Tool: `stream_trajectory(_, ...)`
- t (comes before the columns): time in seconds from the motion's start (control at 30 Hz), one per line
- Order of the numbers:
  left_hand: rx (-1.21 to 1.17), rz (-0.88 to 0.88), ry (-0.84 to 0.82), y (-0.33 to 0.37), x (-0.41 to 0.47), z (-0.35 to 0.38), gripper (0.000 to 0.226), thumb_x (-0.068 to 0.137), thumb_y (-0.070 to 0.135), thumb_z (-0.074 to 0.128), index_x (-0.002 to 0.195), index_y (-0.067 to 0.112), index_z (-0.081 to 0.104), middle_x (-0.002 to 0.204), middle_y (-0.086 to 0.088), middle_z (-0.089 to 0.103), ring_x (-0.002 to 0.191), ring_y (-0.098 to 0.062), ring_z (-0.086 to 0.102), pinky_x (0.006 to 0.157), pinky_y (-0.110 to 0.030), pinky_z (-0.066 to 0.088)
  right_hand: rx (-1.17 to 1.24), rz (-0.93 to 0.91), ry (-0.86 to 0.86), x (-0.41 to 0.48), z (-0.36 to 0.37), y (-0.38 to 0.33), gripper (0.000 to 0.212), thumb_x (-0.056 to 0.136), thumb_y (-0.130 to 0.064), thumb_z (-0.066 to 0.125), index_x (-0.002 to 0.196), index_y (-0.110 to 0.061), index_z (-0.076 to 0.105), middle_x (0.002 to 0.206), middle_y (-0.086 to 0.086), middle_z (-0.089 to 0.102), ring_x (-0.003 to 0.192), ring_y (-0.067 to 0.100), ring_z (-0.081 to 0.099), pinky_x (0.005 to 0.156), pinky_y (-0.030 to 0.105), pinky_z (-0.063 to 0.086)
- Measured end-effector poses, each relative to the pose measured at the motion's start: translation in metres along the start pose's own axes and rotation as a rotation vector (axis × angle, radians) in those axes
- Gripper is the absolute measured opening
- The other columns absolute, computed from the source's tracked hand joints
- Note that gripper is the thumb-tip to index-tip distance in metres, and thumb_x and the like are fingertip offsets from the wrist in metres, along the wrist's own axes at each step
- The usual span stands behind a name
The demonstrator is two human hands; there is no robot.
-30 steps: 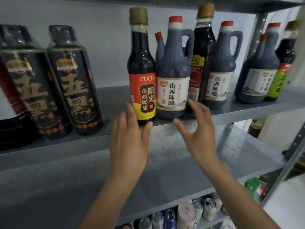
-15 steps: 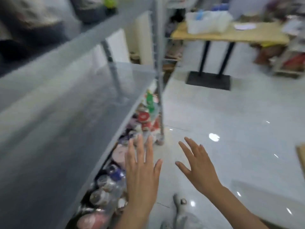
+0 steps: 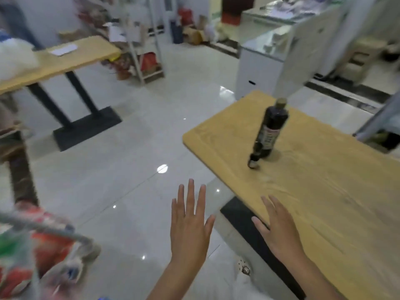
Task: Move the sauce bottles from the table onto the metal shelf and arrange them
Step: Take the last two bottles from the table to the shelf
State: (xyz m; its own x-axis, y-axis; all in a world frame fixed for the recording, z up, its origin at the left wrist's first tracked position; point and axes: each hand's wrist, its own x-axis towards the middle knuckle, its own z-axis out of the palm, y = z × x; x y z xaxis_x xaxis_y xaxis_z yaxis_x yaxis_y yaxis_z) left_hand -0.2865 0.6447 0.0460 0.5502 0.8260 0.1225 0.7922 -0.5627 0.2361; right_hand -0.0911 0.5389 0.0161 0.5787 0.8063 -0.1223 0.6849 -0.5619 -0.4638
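One dark sauce bottle [image 3: 269,132] with a pale label and a gold cap stands upright on the wooden table [image 3: 320,191] at the right. My left hand [image 3: 190,221] hovers over the floor, fingers spread, holding nothing. My right hand [image 3: 279,228] is over the table's near edge, also spread and empty, well short of the bottle. The metal shelf shows only as a blurred corner [image 3: 54,232] at the lower left.
A second wooden table [image 3: 65,59] on black legs stands at the far left with a paper on it. A white cabinet [image 3: 259,68] stands behind the bottle table. Cluttered racks [image 3: 147,50] line the back. Glossy tiled floor [image 3: 121,169] lies between.
The view has swung right, away from the shelf of bottles to the room and the table. Both hands left the shelf and stay empty and spread.
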Motion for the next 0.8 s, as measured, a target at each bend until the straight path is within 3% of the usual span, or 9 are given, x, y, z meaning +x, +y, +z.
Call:
stream_trajectory(0.1, -0.034, 0.099, -0.019, 0.038, 0.041, 0.019, 0.066, 0.093, 0.050, 0.030, 0.151, 0.020, 0.018, 0.160, -0.008, 0.011, 0.146, -0.028, 0.005, 0.113, -0.043, 0.013, 0.009, 0.113, 0.005, 0.019, -0.017, 0.034, 0.067, 0.092, -0.047, 0.048, 0.148, -0.024, 0.020, 0.158, 0.000, 0.016, 0.143, 0.019, 0.018, 0.114, 0.032, 0.019)
stream_trajectory(0.2, -0.107, 0.142, -0.082, 0.071, 0.081, 0.043, 0.074, 0.089, 0.047, 0.051, 0.150, 0.018, 0.020, 0.159, -0.008, 0.014, 0.144, -0.027, 0.006, 0.117, -0.044, 0.020, 0.056, 0.169, -0.009, 0.049, -0.032, 0.061, 0.070, 0.091, -0.046, 0.052, 0.148, -0.023, 0.021, 0.158, 0.001, 0.017, 0.144, 0.019, 0.017, 0.114, 0.032, 0.019)
stream_trajectory(0.33, -0.273, 0.048, -0.189, 0.105, 0.141, 0.070, 0.083, 0.091, 0.040, 0.056, 0.151, 0.023, 0.002, 0.157, 0.005, -0.011, 0.144, -0.015, -0.013, 0.120, -0.036, 0.007, 0.165, 0.209, -0.054, 0.115, -0.050, 0.089, 0.076, 0.088, -0.043, 0.059, 0.149, -0.023, 0.018, 0.157, 0.000, 0.018, 0.144, 0.017, 0.016, 0.113, 0.032, 0.021)
stream_trajectory(0.37, -0.364, -0.027, -0.197, 0.111, 0.155, 0.076, 0.081, 0.092, 0.035, 0.056, 0.151, 0.023, 0.002, 0.157, 0.008, -0.009, 0.145, -0.012, -0.010, 0.119, -0.031, 0.006, 0.210, 0.223, -0.060, 0.135, -0.053, 0.094, 0.079, 0.086, -0.041, 0.062, 0.149, -0.024, 0.018, 0.157, -0.001, 0.019, 0.144, 0.017, 0.018, 0.112, 0.033, 0.023)
stream_trajectory(0.5, -0.675, -0.310, -0.128, 0.127, 0.201, 0.109, 0.073, 0.087, 0.017, 0.065, 0.148, 0.026, 0.025, 0.153, 0.008, 0.028, 0.140, -0.008, 0.025, 0.110, -0.019, 0.021, 0.463, 0.260, -0.040, 0.223, -0.049, 0.105, 0.097, 0.075, -0.028, 0.078, 0.149, -0.026, 0.016, 0.155, -0.001, 0.026, 0.141, 0.018, 0.027, 0.108, 0.035, 0.031)
stream_trajectory(0.63, -0.756, -0.399, -0.210, 0.133, 0.230, 0.150, 0.079, 0.080, 0.013, 0.073, 0.146, 0.028, 0.031, 0.149, 0.012, 0.035, 0.136, -0.006, 0.032, 0.109, -0.022, 0.026, 0.737, 0.168, 0.010, 0.295, -0.037, 0.102, 0.115, 0.062, -0.021, 0.087, 0.148, -0.035, 0.012, 0.153, -0.011, 0.026, 0.139, 0.009, 0.025, 0.108, 0.030, 0.026)
stream_trajectory(0.73, -0.774, -0.448, -0.245, 0.136, 0.243, 0.173, 0.074, 0.076, 0.010, 0.075, 0.140, 0.024, 0.041, 0.140, 0.010, 0.048, 0.129, -0.008, 0.042, 0.106, -0.027, 0.036, 0.808, 0.075, 0.007, 0.324, -0.028, 0.093, 0.097, 0.059, -0.018, 0.088, 0.137, -0.028, 0.032, 0.135, -0.014, 0.044, 0.125, 0.005, 0.041, 0.098, 0.012, 0.034)
stream_trajectory(0.8, -0.798, -0.468, -0.264, 0.140, 0.249, 0.182, 0.064, 0.076, 0.007, 0.074, 0.133, 0.022, 0.048, 0.126, 0.012, 0.056, 0.117, -0.006, 0.050, 0.093, -0.018, 0.039, 0.838, 0.061, 0.020, 0.329, -0.024, 0.090, 0.082, 0.057, -0.015, 0.089, 0.122, -0.027, 0.040, 0.118, -0.014, 0.052, 0.109, 0.003, 0.051, 0.080, 0.000, 0.038)
